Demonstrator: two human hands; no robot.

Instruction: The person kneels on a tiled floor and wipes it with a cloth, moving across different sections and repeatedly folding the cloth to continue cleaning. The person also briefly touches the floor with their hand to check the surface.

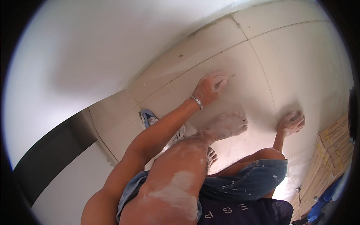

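Note:
My left hand point(212, 87), dusted with pale powder and wearing a metal bracelet point(196, 102) at the wrist, is low over the tiled floor point(239, 92). Its thumb and fingertips are bent towards each other beside a small dark speck point(233, 75); whether they pinch anything is unclear. To the right, beyond my bent knee, my right hand point(292, 122) is at the floor near a tile joint, its fingers curled; what it may hold cannot be made out. My bare, dusty foot point(229, 125) rests between the hands. A crumpled blue and white cloth point(148, 116) lies partly behind my left forearm.
A white wall point(92, 50) rises along the upper left, above a dark recess point(62, 140). Cardboard boxes with yellow straps point(332, 146) are stacked at the right. Blue material point(323, 201) lies at the lower right. Thin joints divide the large floor tiles.

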